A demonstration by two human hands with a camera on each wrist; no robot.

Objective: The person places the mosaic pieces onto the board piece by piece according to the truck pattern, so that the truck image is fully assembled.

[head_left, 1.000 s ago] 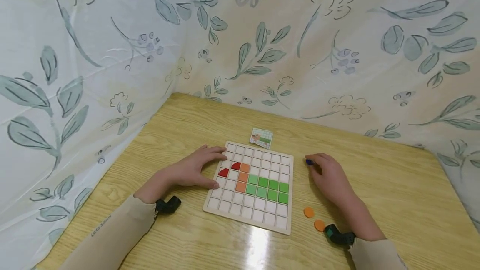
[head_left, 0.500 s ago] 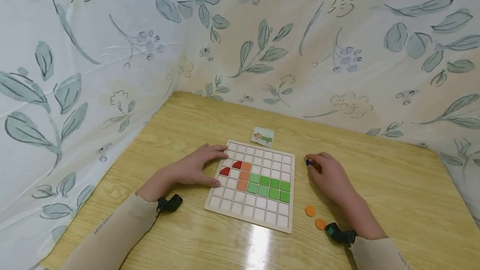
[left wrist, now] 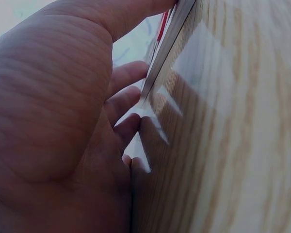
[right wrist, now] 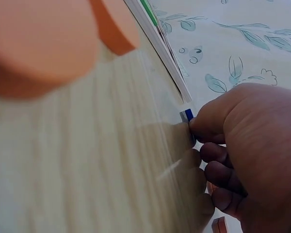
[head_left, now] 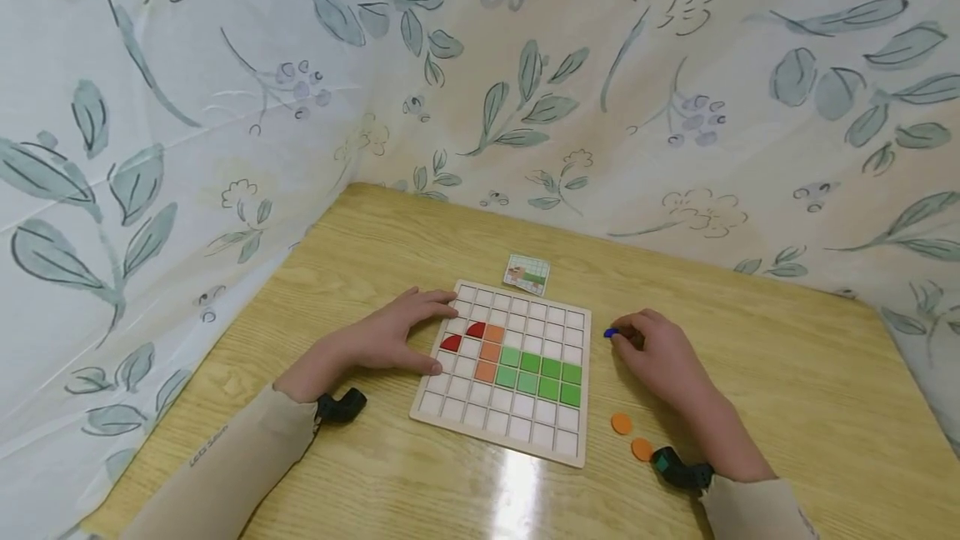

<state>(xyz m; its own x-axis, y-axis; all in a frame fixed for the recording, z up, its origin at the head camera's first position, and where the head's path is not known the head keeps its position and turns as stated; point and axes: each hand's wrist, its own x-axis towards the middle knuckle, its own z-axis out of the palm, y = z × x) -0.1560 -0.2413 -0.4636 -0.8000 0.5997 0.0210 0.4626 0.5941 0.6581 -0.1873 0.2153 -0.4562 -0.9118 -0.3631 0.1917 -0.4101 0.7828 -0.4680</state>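
Observation:
A pale wooden grid board [head_left: 474, 415] lies on the table, and my left hand [head_left: 386, 336] rests at its left edge with fingers and thumb spread. In the left wrist view the thumb reaches the edge of the board [left wrist: 167, 46]. My right hand [head_left: 660, 352], right of the board, pinches a small blue piece [head_left: 610, 332] between thumb and fingertips; in the right wrist view this blue piece [right wrist: 188, 116] shows close over the table. On the grid sit two red quarter-circle pieces [head_left: 476, 329], a column of orange squares [head_left: 490, 352] and rows of green squares [head_left: 550, 367].
Behind the board lies a picture card [head_left: 527, 274] with a coloured grid design. Two orange discs [head_left: 621, 423] lie near my right wrist. Small reddish pieces [right wrist: 219, 224] show past the curled fingers in the right wrist view. A floral cloth [head_left: 570, 107] hangs behind the table.
The blue piece has turned in my right fingertips and now points out toward the board, slightly nearer to me. My left hand holds its place at the board's edge.

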